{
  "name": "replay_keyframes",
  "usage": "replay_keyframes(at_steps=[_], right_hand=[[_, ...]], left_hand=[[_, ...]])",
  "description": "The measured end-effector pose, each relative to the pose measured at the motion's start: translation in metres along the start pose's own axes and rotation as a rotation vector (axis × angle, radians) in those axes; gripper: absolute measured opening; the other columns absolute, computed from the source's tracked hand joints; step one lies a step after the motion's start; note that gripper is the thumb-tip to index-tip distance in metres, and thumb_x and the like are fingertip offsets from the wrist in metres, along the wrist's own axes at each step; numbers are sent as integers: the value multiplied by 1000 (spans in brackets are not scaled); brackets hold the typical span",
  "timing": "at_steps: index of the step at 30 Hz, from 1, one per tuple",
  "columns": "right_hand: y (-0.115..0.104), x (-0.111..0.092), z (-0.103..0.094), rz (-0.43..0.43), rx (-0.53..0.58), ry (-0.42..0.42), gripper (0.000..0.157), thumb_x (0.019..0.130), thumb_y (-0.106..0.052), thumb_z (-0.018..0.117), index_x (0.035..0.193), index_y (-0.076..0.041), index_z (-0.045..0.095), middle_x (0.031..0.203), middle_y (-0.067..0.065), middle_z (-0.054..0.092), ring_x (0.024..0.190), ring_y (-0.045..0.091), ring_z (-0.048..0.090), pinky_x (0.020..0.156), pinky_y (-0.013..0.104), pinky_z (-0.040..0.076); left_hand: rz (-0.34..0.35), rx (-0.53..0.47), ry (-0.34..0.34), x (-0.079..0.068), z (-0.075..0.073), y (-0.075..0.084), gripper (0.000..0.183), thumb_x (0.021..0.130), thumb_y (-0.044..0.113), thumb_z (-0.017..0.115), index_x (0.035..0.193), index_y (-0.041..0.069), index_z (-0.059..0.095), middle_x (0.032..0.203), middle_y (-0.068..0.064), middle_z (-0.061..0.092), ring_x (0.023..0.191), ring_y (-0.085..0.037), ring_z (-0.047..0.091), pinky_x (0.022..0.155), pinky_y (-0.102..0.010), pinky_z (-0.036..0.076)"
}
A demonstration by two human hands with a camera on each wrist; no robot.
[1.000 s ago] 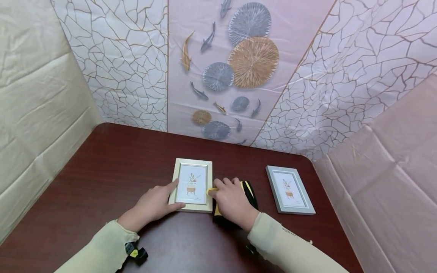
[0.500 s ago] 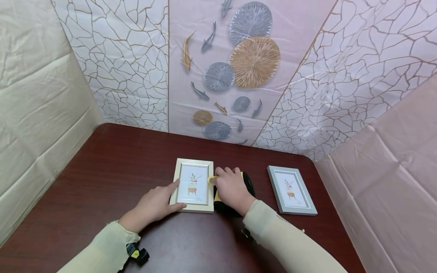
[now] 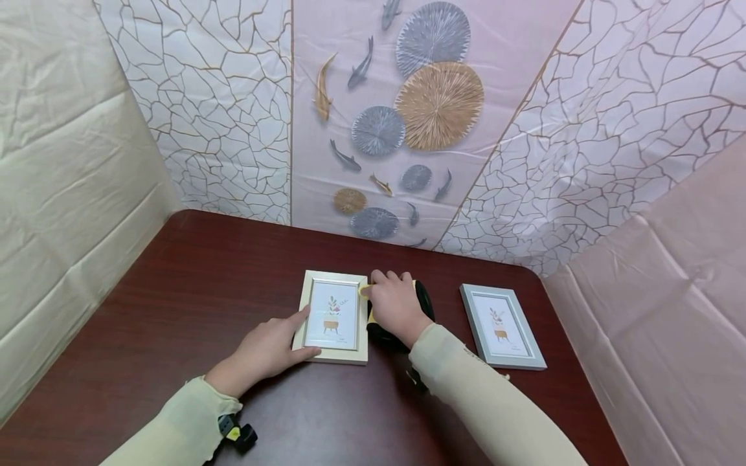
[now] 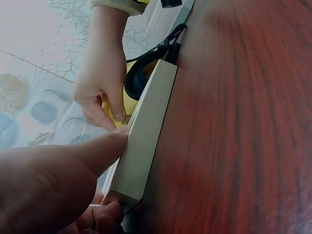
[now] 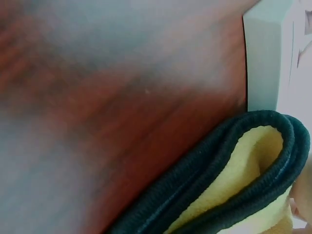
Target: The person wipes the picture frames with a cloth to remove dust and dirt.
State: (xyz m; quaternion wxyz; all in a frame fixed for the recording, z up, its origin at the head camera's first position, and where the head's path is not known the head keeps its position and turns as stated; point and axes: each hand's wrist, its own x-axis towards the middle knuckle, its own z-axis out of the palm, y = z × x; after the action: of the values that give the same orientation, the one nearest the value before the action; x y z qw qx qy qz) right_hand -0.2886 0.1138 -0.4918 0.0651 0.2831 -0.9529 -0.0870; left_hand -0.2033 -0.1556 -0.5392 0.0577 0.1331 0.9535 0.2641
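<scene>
A cream picture frame (image 3: 332, 317) with a potted-plant print lies face up on the dark red-brown table. My left hand (image 3: 262, 353) grips it at the lower left, thumb along the near edge, fingers at the left side. The frame's cream side (image 4: 146, 136) fills the middle of the left wrist view. On the frame's right border, my right hand (image 3: 396, 304) pinches a yellow cloth with black edging (image 5: 214, 190), a yellow fold touching the border near the upper right corner. The rest of the cloth hangs folded beneath that hand, partly hidden.
A second picture frame (image 3: 504, 327), silver-grey with a similar print, lies to the right near the table's right edge. Fabric-covered walls (image 3: 233, 110) enclose the back and both sides of the table (image 3: 215, 278).
My right hand has slid the cloth up the frame's right border, away from me, from below its middle to near the top corner. My left hand keeps its hold on the frame.
</scene>
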Motion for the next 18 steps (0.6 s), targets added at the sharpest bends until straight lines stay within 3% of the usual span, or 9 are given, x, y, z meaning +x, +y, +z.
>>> replay_keyframes(at_steps=[8, 13, 18], right_hand=[[10, 12, 8, 15, 1, 16, 42, 108, -2, 63, 131, -32, 84, 106, 2, 60, 77, 23, 43, 77, 46, 32], [16, 15, 15, 2, 16, 53, 46, 109, 0, 58, 130, -32, 83, 108, 2, 62, 80, 24, 45, 78, 47, 35], [20, 20, 16, -35, 14, 46, 47, 110, -2, 57, 132, -33, 83, 113, 0, 65, 86, 24, 51, 80, 46, 38]], left_hand=[[-30, -5, -3, 0, 0, 3, 99, 93, 59, 84, 170, 12, 42, 126, -22, 76, 100, -39, 76, 77, -54, 59], [-29, -5, -9, 1, -1, 5, 109, 92, 59, 85, 172, 7, 33, 114, -22, 76, 93, -38, 75, 74, -53, 58], [-36, 14, -13, 0, -2, 3, 110, 92, 59, 85, 172, 4, 33, 117, -24, 76, 95, -39, 75, 76, -54, 59]])
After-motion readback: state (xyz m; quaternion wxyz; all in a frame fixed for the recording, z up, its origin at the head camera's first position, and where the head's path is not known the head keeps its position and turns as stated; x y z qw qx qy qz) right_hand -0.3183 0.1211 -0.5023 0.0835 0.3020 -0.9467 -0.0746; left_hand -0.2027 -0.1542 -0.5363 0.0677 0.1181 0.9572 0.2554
